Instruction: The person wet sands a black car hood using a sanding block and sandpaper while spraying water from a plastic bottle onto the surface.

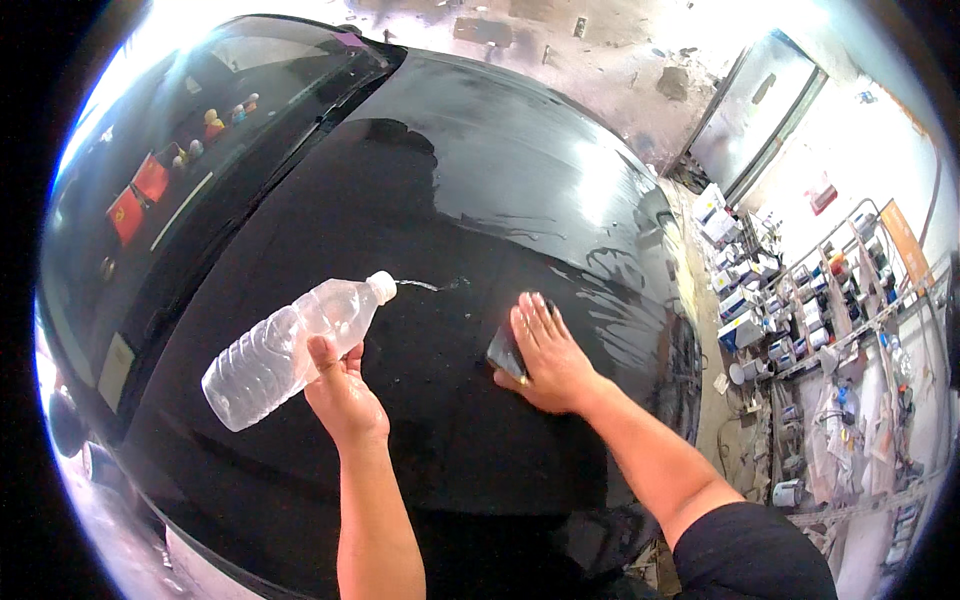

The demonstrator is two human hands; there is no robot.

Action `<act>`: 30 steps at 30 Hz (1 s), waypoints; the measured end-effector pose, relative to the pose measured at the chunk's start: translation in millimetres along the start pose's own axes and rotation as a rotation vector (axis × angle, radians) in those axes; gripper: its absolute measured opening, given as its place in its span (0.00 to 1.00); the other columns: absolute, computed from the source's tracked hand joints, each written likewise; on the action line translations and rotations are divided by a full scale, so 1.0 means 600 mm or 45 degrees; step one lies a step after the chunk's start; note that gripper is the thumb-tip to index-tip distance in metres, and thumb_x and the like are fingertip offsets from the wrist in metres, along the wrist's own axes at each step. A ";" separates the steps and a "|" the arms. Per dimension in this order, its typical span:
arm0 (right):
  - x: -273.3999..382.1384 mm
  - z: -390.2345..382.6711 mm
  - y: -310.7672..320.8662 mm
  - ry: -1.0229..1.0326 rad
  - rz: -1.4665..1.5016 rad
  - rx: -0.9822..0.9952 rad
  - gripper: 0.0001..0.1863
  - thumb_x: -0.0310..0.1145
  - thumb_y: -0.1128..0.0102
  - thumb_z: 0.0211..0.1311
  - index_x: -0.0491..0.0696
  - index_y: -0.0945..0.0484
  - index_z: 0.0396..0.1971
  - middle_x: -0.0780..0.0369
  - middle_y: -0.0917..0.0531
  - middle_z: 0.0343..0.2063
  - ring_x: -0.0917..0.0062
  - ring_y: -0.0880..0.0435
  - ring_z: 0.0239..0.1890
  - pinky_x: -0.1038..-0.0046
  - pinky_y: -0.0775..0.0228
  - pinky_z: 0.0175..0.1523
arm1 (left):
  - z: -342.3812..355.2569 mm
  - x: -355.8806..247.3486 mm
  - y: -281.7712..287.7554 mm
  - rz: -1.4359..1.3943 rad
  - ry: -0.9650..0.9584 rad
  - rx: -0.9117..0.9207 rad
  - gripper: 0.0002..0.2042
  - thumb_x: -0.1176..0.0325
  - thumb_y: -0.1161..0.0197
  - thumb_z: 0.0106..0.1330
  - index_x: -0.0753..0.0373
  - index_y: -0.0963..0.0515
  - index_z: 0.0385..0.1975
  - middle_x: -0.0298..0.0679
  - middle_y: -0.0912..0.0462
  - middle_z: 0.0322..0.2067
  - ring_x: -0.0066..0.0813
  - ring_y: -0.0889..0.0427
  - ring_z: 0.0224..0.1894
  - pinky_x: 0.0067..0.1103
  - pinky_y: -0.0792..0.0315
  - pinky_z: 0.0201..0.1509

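Glossy black hood [430, 440] fills the middle. Left grip [345, 385] curls around a tilted bottle [265, 365] above it, spouting water [417, 286]; right grip [550, 360], fingers together, holds a gray block [506, 352] on the hood.

Hood [440, 430]: black, partly wet.
Bottle [280, 352]: clear ribbed plastic, tilted above hood, jetting water [417, 286].
Block [505, 352]: dark, on hood.

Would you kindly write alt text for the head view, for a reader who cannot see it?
A person's left hand holds a clear plastic bottle that squirts liquid onto a black car hood, while the right hand holds a dark grey pad against it. The windshield is on the left; boxes and cans crowd the right.
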State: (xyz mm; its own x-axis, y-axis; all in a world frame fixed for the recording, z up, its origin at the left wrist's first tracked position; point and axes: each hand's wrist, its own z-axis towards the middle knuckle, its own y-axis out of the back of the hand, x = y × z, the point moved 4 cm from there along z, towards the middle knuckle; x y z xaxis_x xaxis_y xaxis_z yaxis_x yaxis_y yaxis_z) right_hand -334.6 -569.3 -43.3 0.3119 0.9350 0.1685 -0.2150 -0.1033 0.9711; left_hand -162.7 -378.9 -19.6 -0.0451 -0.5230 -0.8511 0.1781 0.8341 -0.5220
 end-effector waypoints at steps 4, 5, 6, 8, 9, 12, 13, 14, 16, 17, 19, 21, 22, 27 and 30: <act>0.037 0.193 0.010 -0.016 0.103 0.029 0.47 0.57 0.47 0.63 0.31 0.46 0.66 0.40 0.49 0.70 0.51 0.56 0.75 0.57 0.65 0.76 | 0.003 0.003 0.004 0.008 -0.077 0.022 0.38 0.43 0.37 0.64 0.65 0.39 0.65 0.44 0.29 0.58 0.34 0.26 0.57 0.29 0.29 0.59; 0.060 0.239 0.004 0.024 0.111 0.032 0.46 0.57 0.48 0.64 0.31 0.46 0.66 0.40 0.49 0.70 0.50 0.56 0.75 0.57 0.65 0.77 | -0.001 0.004 0.001 0.008 -0.072 0.004 0.38 0.43 0.37 0.64 0.65 0.39 0.65 0.43 0.28 0.57 0.34 0.26 0.57 0.29 0.29 0.58; 0.066 0.273 -0.018 0.096 0.029 -0.083 0.46 0.57 0.48 0.64 0.31 0.45 0.65 0.40 0.48 0.69 0.50 0.54 0.74 0.57 0.64 0.76 | -0.008 0.010 -0.013 -0.011 -0.059 -0.005 0.38 0.44 0.37 0.64 0.65 0.39 0.64 0.43 0.28 0.57 0.34 0.25 0.57 0.29 0.28 0.58; 0.060 0.303 -0.061 0.157 -0.090 -0.177 0.46 0.58 0.50 0.64 0.32 0.45 0.66 0.41 0.48 0.70 0.51 0.54 0.74 0.58 0.64 0.77 | -0.012 0.027 -0.022 -0.067 -0.034 0.036 0.37 0.44 0.37 0.64 0.65 0.38 0.64 0.43 0.28 0.57 0.34 0.25 0.56 0.28 0.28 0.58; 0.081 0.297 -0.055 0.163 0.004 -0.088 0.46 0.58 0.51 0.65 0.32 0.45 0.66 0.41 0.49 0.70 0.51 0.54 0.74 0.59 0.64 0.77 | 0.000 0.018 -0.001 -0.049 -0.050 0.036 0.37 0.44 0.36 0.64 0.65 0.38 0.64 0.43 0.28 0.57 0.34 0.25 0.56 0.28 0.28 0.58; 0.042 0.195 0.010 0.113 0.107 0.054 0.45 0.57 0.51 0.65 0.33 0.45 0.67 0.41 0.49 0.70 0.52 0.54 0.74 0.59 0.64 0.77 | 0.008 -0.004 0.015 -0.019 -0.078 -0.022 0.38 0.41 0.37 0.63 0.64 0.37 0.63 0.41 0.27 0.56 0.32 0.25 0.55 0.26 0.29 0.58; -0.010 0.156 -0.006 0.050 0.061 0.011 0.44 0.56 0.49 0.65 0.33 0.44 0.66 0.41 0.48 0.70 0.52 0.53 0.74 0.59 0.64 0.77 | 0.005 -0.002 0.009 -0.019 -0.073 -0.028 0.38 0.40 0.38 0.63 0.63 0.37 0.63 0.40 0.26 0.56 0.31 0.25 0.55 0.26 0.30 0.58; -0.058 0.105 -0.020 0.027 -0.027 -0.105 0.43 0.55 0.46 0.63 0.33 0.41 0.63 0.40 0.45 0.68 0.51 0.51 0.73 0.58 0.61 0.76 | 0.002 0.002 -0.002 -0.039 -0.058 -0.030 0.37 0.40 0.38 0.63 0.63 0.37 0.63 0.40 0.26 0.56 0.31 0.25 0.55 0.26 0.30 0.58; -0.052 0.090 -0.004 0.001 -0.064 -0.134 0.43 0.56 0.46 0.62 0.32 0.39 0.61 0.40 0.43 0.67 0.50 0.49 0.72 0.57 0.60 0.75 | -0.007 0.008 -0.006 -0.027 -0.041 -0.052 0.37 0.40 0.38 0.63 0.63 0.37 0.63 0.40 0.26 0.56 0.31 0.24 0.55 0.26 0.30 0.58; -0.048 0.122 -0.007 -0.005 -0.034 -0.052 0.44 0.59 0.48 0.63 0.31 0.39 0.62 0.41 0.43 0.68 0.51 0.49 0.73 0.57 0.60 0.76 | -0.006 0.009 -0.002 -0.036 -0.035 -0.050 0.38 0.40 0.38 0.63 0.63 0.37 0.63 0.40 0.26 0.56 0.31 0.24 0.55 0.26 0.30 0.58; -0.002 0.196 -0.005 0.134 0.050 -0.244 0.39 0.55 0.44 0.61 0.31 0.35 0.55 0.38 0.39 0.63 0.48 0.44 0.70 0.56 0.56 0.74 | -0.003 0.014 -0.010 -0.077 -0.028 -0.020 0.38 0.40 0.38 0.63 0.63 0.37 0.63 0.40 0.26 0.56 0.31 0.24 0.55 0.26 0.30 0.58; 0.059 0.285 -0.014 0.146 0.045 -0.062 0.45 0.58 0.52 0.65 0.31 0.43 0.64 0.39 0.46 0.68 0.49 0.52 0.73 0.57 0.63 0.76 | -0.001 0.013 -0.007 -0.075 -0.016 -0.020 0.38 0.40 0.38 0.63 0.63 0.37 0.63 0.41 0.26 0.56 0.31 0.24 0.55 0.26 0.30 0.58; 0.080 0.318 -0.018 0.096 -0.004 0.082 0.49 0.64 0.61 0.66 0.33 0.50 0.69 0.40 0.52 0.71 0.51 0.58 0.75 0.59 0.67 0.77 | -0.001 0.014 -0.006 -0.069 -0.009 -0.020 0.38 0.40 0.38 0.63 0.64 0.37 0.63 0.41 0.26 0.55 0.31 0.24 0.55 0.26 0.30 0.58; 0.043 0.265 -0.006 0.044 0.102 0.112 0.49 0.64 0.58 0.66 0.36 0.52 0.70 0.45 0.56 0.73 0.55 0.61 0.76 0.60 0.71 0.77 | 0.001 -0.008 0.007 0.024 -0.070 -0.051 0.39 0.40 0.37 0.62 0.63 0.38 0.64 0.41 0.27 0.57 0.32 0.25 0.56 0.27 0.30 0.58; -0.063 0.121 0.002 -0.150 0.092 0.096 0.48 0.62 0.56 0.67 0.37 0.52 0.70 0.45 0.56 0.73 0.56 0.62 0.76 0.60 0.71 0.77 | 0.002 -0.009 0.011 0.025 -0.069 -0.016 0.38 0.42 0.37 0.63 0.64 0.38 0.64 0.42 0.28 0.57 0.33 0.25 0.56 0.28 0.30 0.59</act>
State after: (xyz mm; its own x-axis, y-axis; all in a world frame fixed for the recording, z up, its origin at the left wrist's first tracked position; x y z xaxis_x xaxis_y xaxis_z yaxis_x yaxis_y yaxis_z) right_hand -279.7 -629.2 -36.1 0.4057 0.8783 0.2531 -0.1724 -0.1984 0.9648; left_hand -159.8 -370.7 -18.7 0.0115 -0.5148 -0.8572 0.1663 0.8463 -0.5060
